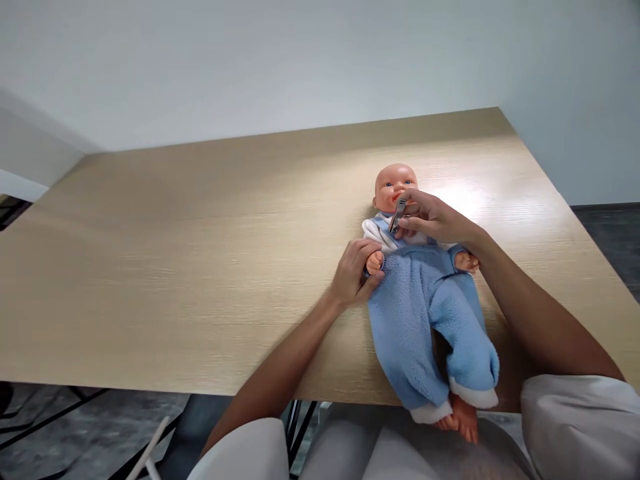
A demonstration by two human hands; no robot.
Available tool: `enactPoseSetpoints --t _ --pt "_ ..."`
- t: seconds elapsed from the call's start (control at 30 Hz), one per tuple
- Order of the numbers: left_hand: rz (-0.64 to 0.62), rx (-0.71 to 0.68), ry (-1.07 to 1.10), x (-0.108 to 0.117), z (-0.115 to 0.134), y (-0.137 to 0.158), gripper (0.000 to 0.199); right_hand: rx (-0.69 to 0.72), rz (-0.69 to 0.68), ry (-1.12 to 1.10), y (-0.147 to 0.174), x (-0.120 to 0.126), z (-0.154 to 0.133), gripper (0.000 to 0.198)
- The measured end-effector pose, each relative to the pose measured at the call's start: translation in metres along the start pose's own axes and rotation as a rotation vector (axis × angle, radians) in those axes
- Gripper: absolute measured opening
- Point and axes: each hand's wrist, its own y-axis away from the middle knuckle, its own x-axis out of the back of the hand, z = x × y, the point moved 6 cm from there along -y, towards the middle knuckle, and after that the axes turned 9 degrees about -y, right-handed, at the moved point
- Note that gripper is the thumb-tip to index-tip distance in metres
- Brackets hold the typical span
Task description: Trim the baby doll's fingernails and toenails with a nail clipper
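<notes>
A baby doll (413,300) in a blue fleece suit with white cuffs lies on its back, its bare feet over the table's front edge. Wrapped around the doll's hand and sleeve on the left side is my left hand (354,272). My right hand (427,217) hovers over the doll's chest, just below its face. Between its thumb and fingers it pinches a small silver nail clipper (398,215), which is tilted. The doll's other hand (466,262) rests near my right wrist. Part of the doll's chest and chin is hidden behind my right hand.
The light wooden table (175,260) stretches far to the left, with a pale wall (300,60) behind it. Below the front edge are a dark chair (195,427) and several black metal legs. My lap lies under the doll's feet.
</notes>
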Motion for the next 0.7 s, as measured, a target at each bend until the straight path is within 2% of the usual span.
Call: enactPoseSetpoints --t 0.17,0.23,0.43,0.6,0.7 --pt "-0.022 -0.015 0.003 0.000 -0.002 -0.004 0.044 0.071 0.050 -0.194 -0.012 0.014 0.020 0.068" --pt "-0.030 -0.011 -0.007 0.000 -0.004 -0.006 0.046 0.101 0.030 -0.250 -0.015 0.015 0.023 0.071" --pt "-0.073 -0.064 -0.047 -0.002 -0.007 -0.007 0.049 0.095 0.074 -0.311 -0.014 0.017 0.024 0.062" --pt "-0.046 -0.091 -0.056 0.002 -0.005 -0.008 0.045 0.094 0.057 -0.433 -0.017 0.020 0.030 0.072" --pt "0.006 -0.123 -0.057 0.005 -0.003 -0.007 0.040 0.114 0.088 -0.432 -0.019 0.021 0.030 0.077"
